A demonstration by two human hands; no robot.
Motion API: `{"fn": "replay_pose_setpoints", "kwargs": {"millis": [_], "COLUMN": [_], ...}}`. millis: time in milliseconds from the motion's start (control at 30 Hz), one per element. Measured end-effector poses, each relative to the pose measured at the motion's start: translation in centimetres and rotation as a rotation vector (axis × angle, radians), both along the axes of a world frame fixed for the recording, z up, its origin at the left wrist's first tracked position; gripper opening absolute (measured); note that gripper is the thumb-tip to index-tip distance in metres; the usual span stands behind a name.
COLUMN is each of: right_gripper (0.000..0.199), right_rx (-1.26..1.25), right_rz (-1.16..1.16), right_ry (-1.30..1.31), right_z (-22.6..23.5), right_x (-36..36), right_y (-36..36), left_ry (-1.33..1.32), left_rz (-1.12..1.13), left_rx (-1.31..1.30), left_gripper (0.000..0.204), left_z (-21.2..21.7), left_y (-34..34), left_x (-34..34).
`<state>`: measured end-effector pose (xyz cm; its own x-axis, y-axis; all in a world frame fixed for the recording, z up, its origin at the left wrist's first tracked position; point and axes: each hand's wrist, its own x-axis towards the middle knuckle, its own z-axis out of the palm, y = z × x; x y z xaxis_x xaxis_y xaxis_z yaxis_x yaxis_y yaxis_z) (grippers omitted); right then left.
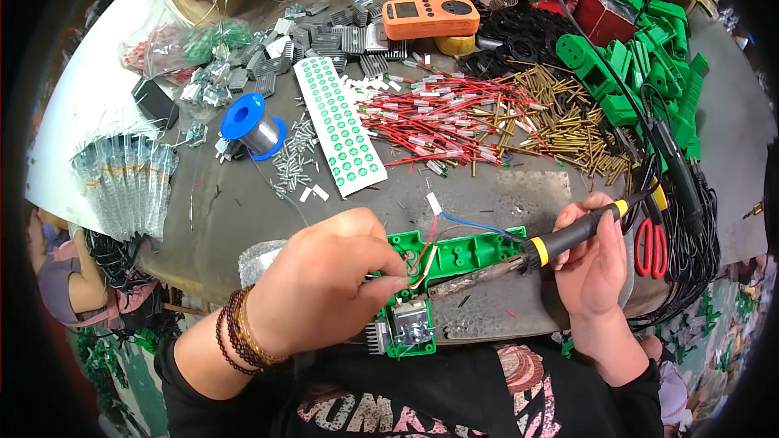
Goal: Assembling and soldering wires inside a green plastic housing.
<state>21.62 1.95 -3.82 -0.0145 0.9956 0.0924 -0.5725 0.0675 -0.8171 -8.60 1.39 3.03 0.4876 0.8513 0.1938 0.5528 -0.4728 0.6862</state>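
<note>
A green plastic housing [475,253] lies open in front of me, with a metal part [410,324] and a finned heat sink [376,338] at its near end. My left hand [333,276] is over the housing, thumb and forefinger pinched on a thin wire by its inner edge; the exact grip is partly hidden. Red and blue wires [466,221] meet in a white sleeve [435,203] beyond the housing. In my right hand [596,264] is a soldering iron [572,237] with a black and yellow handle. Its dark shaft slants left across the housing, tip close to my left fingertips.
A blue solder spool [254,126], screws [296,154] and a sticker sheet [341,126] lie beyond. Farther back are red-wired parts [438,109], brass pins [560,113], an orange meter [430,18] and green housings [641,65]. Red-handled scissors [651,247] and black cables [698,235] are at right.
</note>
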Motion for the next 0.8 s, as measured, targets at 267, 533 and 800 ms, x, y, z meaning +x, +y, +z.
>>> {"fn": "replay_pose_setpoints", "kwargs": {"millis": [267,533,800], "right_gripper": [0.028,0.029,0.029], "right_rx": [0.0,0.011,0.007], "right_rz": [-0.001,0.006,0.003], "right_ry": [-0.003,-0.018,-0.022], "right_z": [0.1,0.1,0.1], "right_x": [-0.1,0.0,0.0], "right_y": [0.0,0.1,0.1], "left_ry": [0.041,0.103,0.1], "left_rz": [-0.099,-0.088,-0.142], "left_rx": [-0.056,-0.057,-0.006], "left_gripper": [0.012,0.011,0.01], "left_z": [0.5,0.6,0.3], "left_y": [1.3,1.4,1.9], "left_x": [0.2,0.2,0.1]}}
